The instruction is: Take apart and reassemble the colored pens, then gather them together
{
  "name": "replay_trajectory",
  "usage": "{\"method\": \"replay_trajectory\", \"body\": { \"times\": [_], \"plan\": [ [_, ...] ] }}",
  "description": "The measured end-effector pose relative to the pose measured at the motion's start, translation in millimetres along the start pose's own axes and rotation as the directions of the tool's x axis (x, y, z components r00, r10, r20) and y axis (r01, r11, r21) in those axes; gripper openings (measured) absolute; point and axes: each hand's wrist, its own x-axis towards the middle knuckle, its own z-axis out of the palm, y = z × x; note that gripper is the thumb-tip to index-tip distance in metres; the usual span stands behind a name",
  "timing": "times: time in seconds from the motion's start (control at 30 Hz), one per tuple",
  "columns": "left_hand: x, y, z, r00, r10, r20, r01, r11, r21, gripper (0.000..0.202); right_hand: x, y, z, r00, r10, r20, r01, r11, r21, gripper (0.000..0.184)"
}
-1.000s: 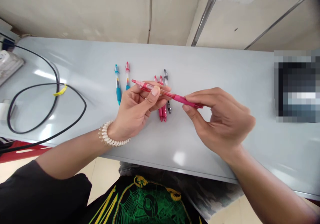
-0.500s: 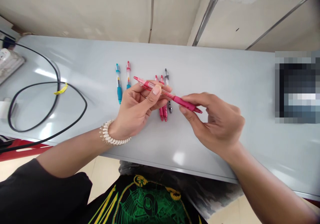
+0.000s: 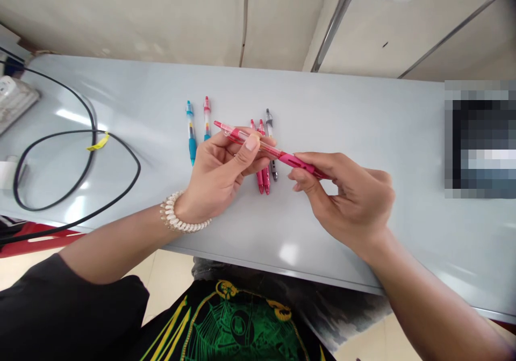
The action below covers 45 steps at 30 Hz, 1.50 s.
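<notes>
A pink retractable pen (image 3: pixel 288 160) with a clear barrel is held slantwise above the table, its clicker end up at the left. My left hand (image 3: pixel 229 170) pinches the clear barrel between thumb and fingers. At the grip end, my right hand (image 3: pixel 342 194) has thumb and forefinger closed on the pink grip, partly covering the tip. Behind the left fingers lie two pink pens (image 3: pixel 264 181) side by side, and a grey pen (image 3: pixel 270 121) beside them. Farther left are a blue pen (image 3: pixel 191 129) and a pen with a pink top and blue grip (image 3: pixel 207 116), its lower part hidden.
A black cable (image 3: pixel 139 162) with a yellow tag (image 3: pixel 98 143) loops over the left of the grey table (image 3: pixel 363 119). A pixelated dark object (image 3: pixel 479 140) stands at the right end. The wall (image 3: pixel 181 16) runs along the back edge.
The pink pen has turned a little about its length, so slots in its grip now show. My right fingers have shifted slightly on the grip, covering more of the tip.
</notes>
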Motion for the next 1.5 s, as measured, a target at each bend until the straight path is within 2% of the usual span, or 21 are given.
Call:
{"method": "replay_trajectory", "body": {
  "times": [0.1, 0.27, 0.47, 0.73, 0.9, 0.97, 1.1, 1.2, 1.27, 1.4, 1.5],
  "plan": [
    [0.1, 0.3, -0.2, 1.000, 0.010, 0.006, -0.010, 1.000, -0.021, 0.014, -0.2, 1.5, 0.5, 1.000, -0.010, -0.023, 0.011, 0.999, 0.047, 0.035],
    [0.1, 0.7, -1.2, 1.000, -0.021, -0.021, 0.023, 0.998, 0.058, 0.024, 2.8, 1.1, -1.7, 0.999, -0.042, 0.004, 0.042, 0.999, -0.015, 0.017],
    [-0.7, 0.8, -2.8, 0.998, -0.023, 0.067, 0.023, 1.000, -0.002, 0.015, 5.2, -0.6, -4.0, 0.998, -0.055, -0.017, 0.054, 0.997, -0.049, 0.014],
    [-1.6, 4.9, 1.2, 1.000, 0.002, 0.021, -0.004, 0.998, 0.068, 0.028, 1.7, -1.1, -5.3, 0.997, 0.054, 0.056, -0.053, 0.998, -0.012, 0.011],
    [-3.1, 3.3, 1.1, 1.000, -0.004, 0.025, 0.002, 0.998, 0.070, 0.027, 0.8, 0.5, -1.4, 0.998, -0.055, 0.011, 0.055, 0.998, -0.038, 0.023],
    [-3.3, 2.5, 0.4, 0.999, -0.009, 0.033, 0.007, 0.997, 0.076, 0.027, 1.4, 0.0, -2.6, 0.998, -0.062, 0.033, 0.062, 0.998, -0.006, 0.025],
    [-3.1, 2.0, -0.2, 0.999, -0.006, 0.044, 0.003, 0.997, 0.080, 0.026, 4.1, -0.9, -8.1, 0.994, 0.012, 0.110, -0.017, 0.999, 0.051, 0.015],
    [-2.8, 2.2, -0.2, 0.998, 0.010, 0.055, -0.014, 0.997, 0.072, 0.019, 5.1, -0.8, -8.1, 0.980, 0.059, 0.188, -0.067, 0.997, 0.036, 0.014],
    [-2.6, 2.5, 0.0, 0.999, 0.010, 0.041, -0.013, 0.998, 0.067, 0.015, 4.2, -0.5, -4.9, 0.984, 0.075, 0.164, -0.080, 0.996, 0.026, 0.011],
    [-1.9, 3.8, 1.0, 1.000, -0.003, 0.030, 0.002, 0.999, 0.032, 0.014, 0.5, 0.5, 0.6, 0.997, 0.063, 0.055, -0.064, 0.997, 0.033, 0.018],
    [-1.6, 4.3, 1.6, 0.999, -0.015, 0.051, 0.015, 1.000, 0.001, 0.013, -0.5, 0.6, -1.1, 0.995, 0.079, 0.064, -0.082, 0.996, 0.044, 0.017]
  ]
}}
